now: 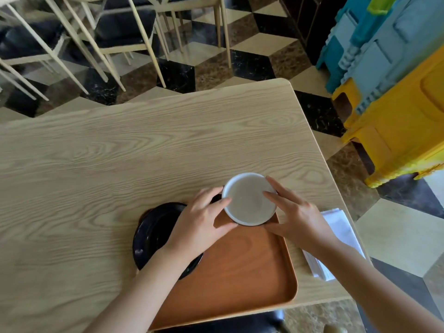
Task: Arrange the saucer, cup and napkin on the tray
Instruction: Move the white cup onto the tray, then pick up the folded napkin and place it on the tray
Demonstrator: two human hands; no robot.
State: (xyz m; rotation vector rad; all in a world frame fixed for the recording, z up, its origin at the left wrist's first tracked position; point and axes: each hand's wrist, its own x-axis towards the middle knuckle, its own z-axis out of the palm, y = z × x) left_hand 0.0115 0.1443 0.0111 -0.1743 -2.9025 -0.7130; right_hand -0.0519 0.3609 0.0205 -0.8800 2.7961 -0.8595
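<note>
Both hands, left [199,222] and right [298,217], gripping the white cup [249,199] over the far end of the brown tray [242,267]. Black saucer [153,234] on tray's left edge. Napkin [336,227] right, on the surface [120,152].

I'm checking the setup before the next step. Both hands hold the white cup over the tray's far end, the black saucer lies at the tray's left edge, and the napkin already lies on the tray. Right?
Not quite. The head view shows the napkin lying on the table, right of the tray. The rest stands: left hand and right hand hold the cup; saucer at the left.

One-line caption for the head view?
Both hands hold the white cup over the tray's far edge.
</note>
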